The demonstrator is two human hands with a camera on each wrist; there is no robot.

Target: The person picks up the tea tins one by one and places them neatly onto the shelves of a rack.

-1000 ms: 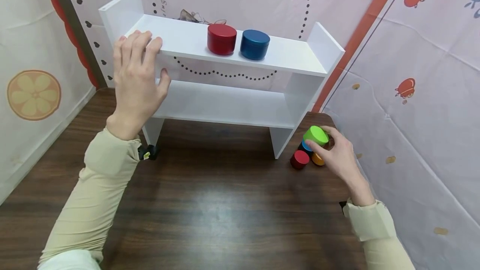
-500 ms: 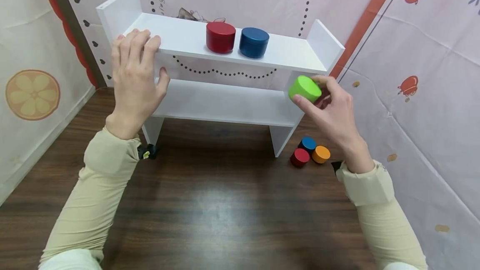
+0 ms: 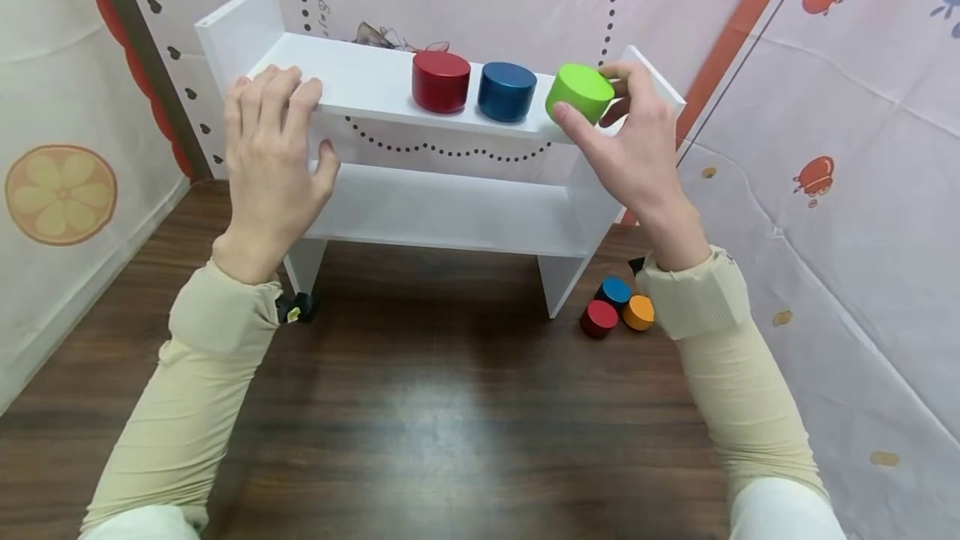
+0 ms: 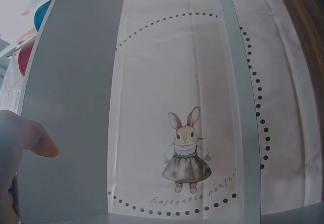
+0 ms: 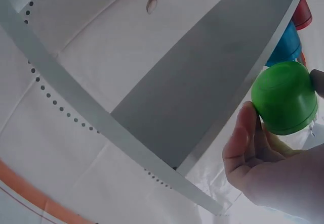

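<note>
My right hand (image 3: 637,140) pinches a bright green round tin (image 3: 581,93) between thumb and fingers, tilted over the right part of the white shelf's top board (image 3: 345,73). In the right wrist view the green tin (image 5: 284,97) shows from below, beside the board's front edge. Just left of it on the top board stand a blue round tin (image 3: 507,92) and a larger-looking red round tin (image 3: 441,82). My left hand (image 3: 270,157) rests on the top board's front edge near its left end, fingers on top and thumb below the edge.
On the dark wooden table (image 3: 420,423), right of the shelf, sit a small red tin (image 3: 599,319), a small blue tin (image 3: 614,292) and an orange tin (image 3: 639,312). The shelf has a lower board (image 3: 442,207). Printed cloth (image 3: 832,273) hangs behind and beside it.
My right hand has lifted the green tin from beside the small tins on the table, up and leftward to the top board. The left hand has stayed in place.
</note>
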